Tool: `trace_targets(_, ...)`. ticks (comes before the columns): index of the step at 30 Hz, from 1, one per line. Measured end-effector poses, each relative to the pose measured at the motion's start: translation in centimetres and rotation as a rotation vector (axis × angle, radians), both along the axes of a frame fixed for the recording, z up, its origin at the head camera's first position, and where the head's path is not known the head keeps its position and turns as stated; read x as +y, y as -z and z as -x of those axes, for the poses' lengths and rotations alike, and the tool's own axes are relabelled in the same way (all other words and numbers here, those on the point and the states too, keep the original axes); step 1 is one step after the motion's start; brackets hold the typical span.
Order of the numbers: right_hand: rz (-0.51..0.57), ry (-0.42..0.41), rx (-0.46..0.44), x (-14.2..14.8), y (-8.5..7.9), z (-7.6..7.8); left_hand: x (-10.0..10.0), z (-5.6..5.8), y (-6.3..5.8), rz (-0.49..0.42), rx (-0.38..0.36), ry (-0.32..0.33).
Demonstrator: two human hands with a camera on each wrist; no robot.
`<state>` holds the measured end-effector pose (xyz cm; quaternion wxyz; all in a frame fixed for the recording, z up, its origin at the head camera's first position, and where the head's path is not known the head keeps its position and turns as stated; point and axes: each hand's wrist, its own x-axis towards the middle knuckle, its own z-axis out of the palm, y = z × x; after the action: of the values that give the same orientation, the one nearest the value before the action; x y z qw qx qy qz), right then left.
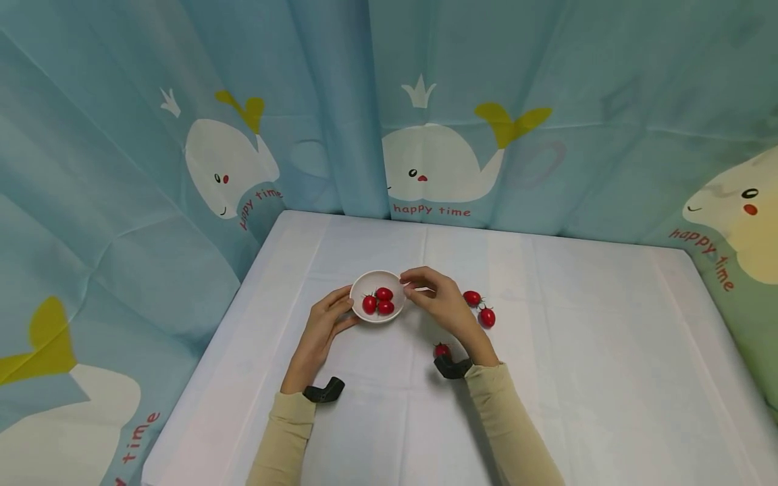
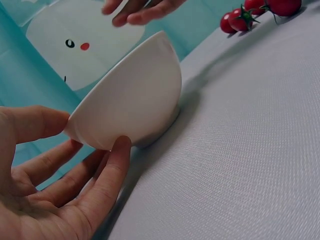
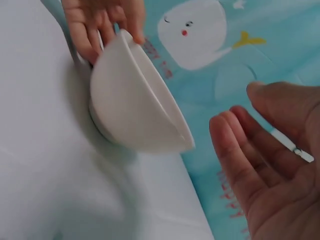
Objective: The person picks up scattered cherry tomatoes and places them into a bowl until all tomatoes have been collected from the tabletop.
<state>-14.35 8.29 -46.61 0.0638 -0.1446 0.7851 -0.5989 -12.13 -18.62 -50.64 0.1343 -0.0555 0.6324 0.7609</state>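
A small white bowl sits on the left part of the table with three red cherry tomatoes inside. My left hand holds it from the left, the thumb at the rim and the fingers against the outer wall. At the bowl's right rim hovers my right hand, fingers loosely bent. In the right wrist view a gap shows between the right fingertips and the bowl, and the hand holds nothing. Whether the bowl's foot fully touches the cloth, I cannot tell.
Two more cherry tomatoes lie right of the right hand. Another tomato is partly hidden by the black wrist mount. A white cloth covers the table; a blue curtain with whale prints hangs behind it.
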Motion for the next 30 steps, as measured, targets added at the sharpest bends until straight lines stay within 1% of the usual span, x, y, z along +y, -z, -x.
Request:
trace_targets(4, 0.034, 0.009, 0.006, 1.4, -0.2, -0.2, 0.0, 0.0, 0.1, 0.007, 0.001, -0.001)
trace_targets(9, 0.045, 0.023, 0.016, 3.3, -0.4, -0.7, -0.1, 0.0, 0.0, 0.009, 0.002, 0.001)
trace_targets(14, 0.014, 0.051, 0.004, 5.0, -0.6, -1.3, -0.1, 0.0, 0.0, 0.017, 0.003, 0.002)
trace_targets(20, -0.067, 0.092, 0.007, 6.9, -0.6, -2.2, -0.1, 0.1, 0.2, 0.011, -0.001, -0.008)
trace_targets(26, -0.108, 0.117, 0.034, 8.6, -0.4, -3.3, -0.1, 0.2, 0.4, 0.024, 0.001, -0.008)
trace_targets(30, -0.108, 0.120, 0.065, 9.8, 0.0, -4.4, -0.1, 0.1, 0.3, 0.022, 0.001, -0.007)
